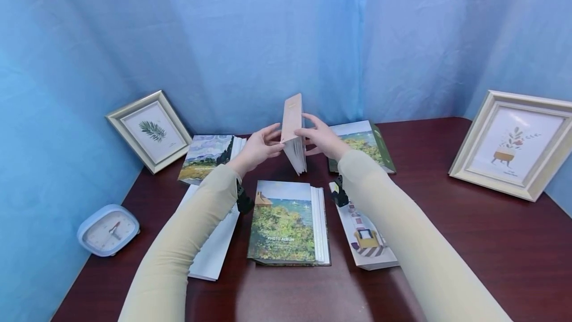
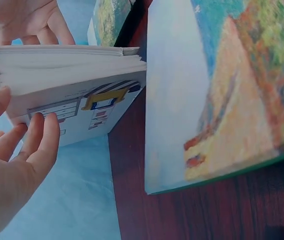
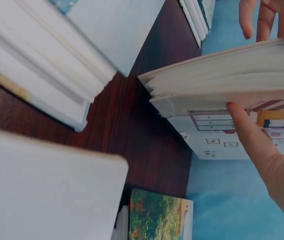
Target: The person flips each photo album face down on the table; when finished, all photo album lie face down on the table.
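Observation:
Near the back of the table, a thick photo album [image 1: 292, 118] stands upright between my hands, its pale spine toward me and its page edges slightly fanned. Its white cover carries small furniture drawings, seen in the left wrist view. My left hand [image 1: 258, 149] holds the left side, thumb by the spine edge and fingertips on the cover [image 2: 72, 112]. From the right, my right hand [image 1: 325, 139] holds the other side with spread fingers; in the right wrist view one finger [image 3: 247, 125] lies along the cover. Part of the right hand's grip is hidden behind the album.
A landscape-covered photo album [image 1: 281, 227] lies front centre, between a white album [image 1: 212, 250] and a chair-print album [image 1: 366, 237]. Painted albums [image 1: 207, 155] [image 1: 364, 143] lie behind. Two picture frames [image 1: 154, 130] [image 1: 511, 143] and a blue clock [image 1: 108, 230] stand at the sides; a curtain hangs behind.

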The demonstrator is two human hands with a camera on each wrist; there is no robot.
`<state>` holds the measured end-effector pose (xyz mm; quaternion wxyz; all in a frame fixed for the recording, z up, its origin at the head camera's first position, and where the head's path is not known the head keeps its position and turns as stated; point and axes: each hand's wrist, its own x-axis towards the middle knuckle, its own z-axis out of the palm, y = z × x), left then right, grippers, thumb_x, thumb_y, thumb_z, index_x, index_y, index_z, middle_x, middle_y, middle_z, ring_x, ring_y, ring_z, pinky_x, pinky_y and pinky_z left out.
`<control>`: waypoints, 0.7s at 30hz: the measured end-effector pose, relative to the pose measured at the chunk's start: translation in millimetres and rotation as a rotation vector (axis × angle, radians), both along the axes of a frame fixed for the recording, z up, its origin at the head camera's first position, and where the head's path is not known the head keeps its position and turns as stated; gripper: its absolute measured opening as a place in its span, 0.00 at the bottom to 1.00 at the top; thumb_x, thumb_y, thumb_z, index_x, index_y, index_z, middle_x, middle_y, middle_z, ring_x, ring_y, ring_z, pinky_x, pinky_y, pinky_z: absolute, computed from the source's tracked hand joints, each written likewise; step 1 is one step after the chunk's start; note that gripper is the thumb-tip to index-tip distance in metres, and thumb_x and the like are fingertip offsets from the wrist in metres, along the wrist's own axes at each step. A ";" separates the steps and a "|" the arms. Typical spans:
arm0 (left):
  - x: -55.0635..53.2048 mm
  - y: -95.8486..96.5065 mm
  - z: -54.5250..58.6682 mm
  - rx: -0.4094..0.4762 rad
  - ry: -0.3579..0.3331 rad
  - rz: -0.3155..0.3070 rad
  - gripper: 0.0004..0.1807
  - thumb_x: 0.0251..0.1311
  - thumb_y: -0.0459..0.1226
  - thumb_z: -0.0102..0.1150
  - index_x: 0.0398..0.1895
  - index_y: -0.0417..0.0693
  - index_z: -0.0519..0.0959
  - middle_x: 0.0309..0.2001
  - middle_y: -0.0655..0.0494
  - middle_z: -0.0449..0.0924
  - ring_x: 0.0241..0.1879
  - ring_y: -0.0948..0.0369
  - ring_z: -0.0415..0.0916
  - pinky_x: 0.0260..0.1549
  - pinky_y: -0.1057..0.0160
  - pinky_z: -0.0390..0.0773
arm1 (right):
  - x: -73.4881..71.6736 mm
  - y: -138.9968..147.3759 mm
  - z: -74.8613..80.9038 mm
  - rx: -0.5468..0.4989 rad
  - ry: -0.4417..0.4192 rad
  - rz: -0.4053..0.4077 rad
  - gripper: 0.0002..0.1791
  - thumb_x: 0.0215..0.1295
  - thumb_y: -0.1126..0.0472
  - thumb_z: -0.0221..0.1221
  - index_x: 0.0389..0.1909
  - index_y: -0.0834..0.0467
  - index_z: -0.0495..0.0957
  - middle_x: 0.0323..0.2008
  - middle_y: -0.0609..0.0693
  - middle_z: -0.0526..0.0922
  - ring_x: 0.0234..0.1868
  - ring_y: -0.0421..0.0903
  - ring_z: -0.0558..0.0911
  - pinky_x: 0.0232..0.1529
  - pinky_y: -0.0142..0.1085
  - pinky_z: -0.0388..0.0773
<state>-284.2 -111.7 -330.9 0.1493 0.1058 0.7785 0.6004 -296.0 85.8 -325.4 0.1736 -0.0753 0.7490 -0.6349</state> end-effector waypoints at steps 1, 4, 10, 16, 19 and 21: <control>0.3 0.7 -0.4 0.001 -0.004 -0.004 0.36 0.67 0.30 0.50 0.75 0.52 0.51 0.72 0.51 0.56 0.64 0.51 0.67 0.59 0.53 0.71 | -0.1 1.1 -0.9 -0.002 0.002 0.000 0.39 0.70 0.54 0.52 0.75 0.44 0.43 0.69 0.62 0.56 0.65 0.63 0.67 0.56 0.56 0.72; 1.7 3.4 -1.7 -0.015 0.002 -0.026 0.34 0.68 0.32 0.49 0.75 0.51 0.51 0.72 0.51 0.56 0.64 0.51 0.67 0.58 0.53 0.72 | -0.3 4.3 -2.8 -0.010 0.001 -0.003 0.38 0.70 0.55 0.52 0.75 0.43 0.43 0.68 0.62 0.58 0.64 0.62 0.67 0.55 0.56 0.73; 3.0 11.6 -5.5 -0.024 -0.005 -0.082 0.32 0.71 0.36 0.44 0.75 0.54 0.48 0.73 0.50 0.55 0.68 0.52 0.60 0.56 0.51 0.73 | -1.2 11.4 -5.8 -0.027 -0.012 0.008 0.37 0.70 0.55 0.51 0.75 0.42 0.44 0.67 0.61 0.60 0.63 0.60 0.69 0.53 0.53 0.75; 4.4 18.8 -7.9 0.012 -0.034 -0.089 0.31 0.72 0.37 0.41 0.76 0.57 0.47 0.73 0.50 0.53 0.71 0.52 0.56 0.57 0.48 0.72 | 0.1 16.5 -6.2 -0.057 -0.057 -0.011 0.37 0.71 0.57 0.50 0.75 0.42 0.43 0.69 0.59 0.58 0.64 0.59 0.69 0.54 0.52 0.75; 5.7 22.0 -7.7 0.022 -0.022 -0.078 0.31 0.73 0.37 0.41 0.75 0.57 0.48 0.73 0.49 0.52 0.70 0.51 0.56 0.57 0.47 0.72 | 2.5 17.8 -4.6 -0.080 -0.076 -0.029 0.38 0.71 0.59 0.50 0.75 0.42 0.42 0.69 0.59 0.58 0.65 0.59 0.69 0.55 0.52 0.75; 6.2 23.6 -7.9 0.022 -0.015 -0.072 0.31 0.73 0.36 0.41 0.75 0.57 0.48 0.73 0.49 0.52 0.70 0.51 0.56 0.57 0.47 0.71 | 4.1 18.4 -3.5 -0.094 -0.084 -0.036 0.38 0.71 0.59 0.50 0.76 0.43 0.41 0.69 0.60 0.58 0.65 0.59 0.68 0.55 0.52 0.74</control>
